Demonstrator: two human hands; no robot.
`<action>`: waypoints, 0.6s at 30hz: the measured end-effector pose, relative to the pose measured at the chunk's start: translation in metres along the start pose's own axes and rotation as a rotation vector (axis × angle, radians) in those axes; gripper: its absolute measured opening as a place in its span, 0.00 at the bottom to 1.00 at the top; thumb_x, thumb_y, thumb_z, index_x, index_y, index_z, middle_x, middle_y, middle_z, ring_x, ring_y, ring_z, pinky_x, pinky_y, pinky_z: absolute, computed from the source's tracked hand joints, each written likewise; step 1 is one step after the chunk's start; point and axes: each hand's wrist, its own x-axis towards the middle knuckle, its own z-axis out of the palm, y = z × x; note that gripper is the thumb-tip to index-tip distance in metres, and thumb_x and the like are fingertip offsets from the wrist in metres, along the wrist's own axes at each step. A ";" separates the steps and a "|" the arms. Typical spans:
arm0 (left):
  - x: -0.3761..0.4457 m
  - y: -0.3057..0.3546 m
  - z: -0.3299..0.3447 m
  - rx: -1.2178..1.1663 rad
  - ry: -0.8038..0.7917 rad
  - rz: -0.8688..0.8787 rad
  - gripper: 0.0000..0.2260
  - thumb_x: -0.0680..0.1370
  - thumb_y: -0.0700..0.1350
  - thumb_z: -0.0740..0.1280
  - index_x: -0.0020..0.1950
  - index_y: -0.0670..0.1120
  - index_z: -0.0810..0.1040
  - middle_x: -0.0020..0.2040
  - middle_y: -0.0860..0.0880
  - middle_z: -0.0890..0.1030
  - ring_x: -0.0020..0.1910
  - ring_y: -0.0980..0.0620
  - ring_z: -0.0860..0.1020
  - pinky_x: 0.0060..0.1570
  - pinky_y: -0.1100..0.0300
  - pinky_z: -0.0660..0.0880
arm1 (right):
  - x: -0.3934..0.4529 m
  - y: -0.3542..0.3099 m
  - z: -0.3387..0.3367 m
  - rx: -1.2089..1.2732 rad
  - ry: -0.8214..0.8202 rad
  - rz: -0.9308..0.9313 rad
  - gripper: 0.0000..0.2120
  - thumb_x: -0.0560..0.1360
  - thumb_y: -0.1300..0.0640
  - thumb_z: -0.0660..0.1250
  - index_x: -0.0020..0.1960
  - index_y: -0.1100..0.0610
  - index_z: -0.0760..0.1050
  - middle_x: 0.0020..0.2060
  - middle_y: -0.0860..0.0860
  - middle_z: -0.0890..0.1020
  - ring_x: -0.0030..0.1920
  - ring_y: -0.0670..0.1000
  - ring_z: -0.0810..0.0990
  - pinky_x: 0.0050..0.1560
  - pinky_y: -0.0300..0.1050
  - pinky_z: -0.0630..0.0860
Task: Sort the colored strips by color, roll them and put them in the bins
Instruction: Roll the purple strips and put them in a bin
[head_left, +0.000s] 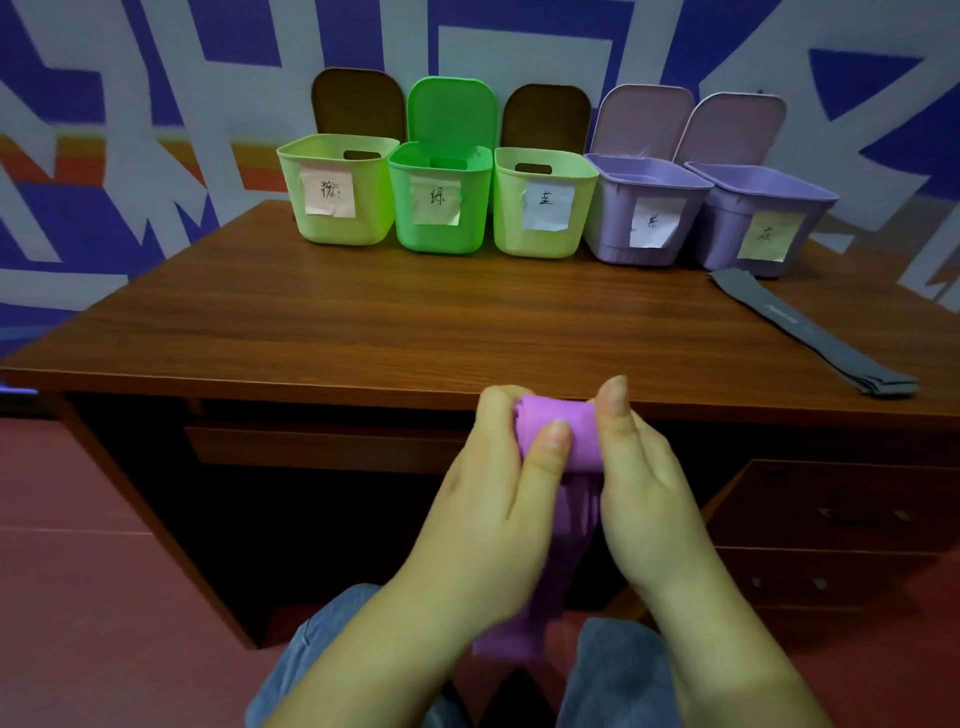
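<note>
A purple strip is partly rolled in front of the table's near edge; its rolled top sits between my hands and its loose tail hangs down toward my lap. My left hand grips the roll from the left, thumb pressed on its front. My right hand grips it from the right. Several grey strips lie stacked flat on the table's right side. Five open bins stand in a row at the back: yellow-green, green, yellow-green, purple and purple, each with a paper label.
The brown wooden table stretches between me and the bins. Its drawers are at the lower right. My knees in jeans are below the hands. A blue and white patterned wall rises behind the bins.
</note>
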 end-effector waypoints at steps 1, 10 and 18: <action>-0.001 -0.001 0.000 0.008 -0.030 0.004 0.16 0.75 0.61 0.52 0.51 0.52 0.68 0.48 0.63 0.74 0.45 0.62 0.75 0.47 0.64 0.71 | 0.000 0.001 -0.001 -0.033 0.017 0.005 0.40 0.61 0.19 0.48 0.41 0.52 0.79 0.36 0.47 0.83 0.40 0.43 0.81 0.44 0.40 0.76; 0.000 0.000 0.001 -0.127 -0.105 -0.159 0.40 0.64 0.79 0.45 0.58 0.49 0.69 0.52 0.53 0.78 0.52 0.61 0.77 0.57 0.56 0.73 | 0.000 0.004 0.001 -0.158 0.053 -0.141 0.25 0.70 0.29 0.54 0.39 0.52 0.69 0.32 0.46 0.77 0.33 0.42 0.74 0.37 0.38 0.71; -0.001 0.007 0.001 -0.117 -0.095 -0.154 0.43 0.64 0.79 0.44 0.60 0.50 0.72 0.53 0.58 0.79 0.53 0.65 0.77 0.55 0.62 0.74 | 0.002 0.000 -0.001 -0.132 0.008 -0.193 0.35 0.70 0.25 0.47 0.43 0.56 0.72 0.38 0.50 0.78 0.43 0.50 0.78 0.47 0.48 0.74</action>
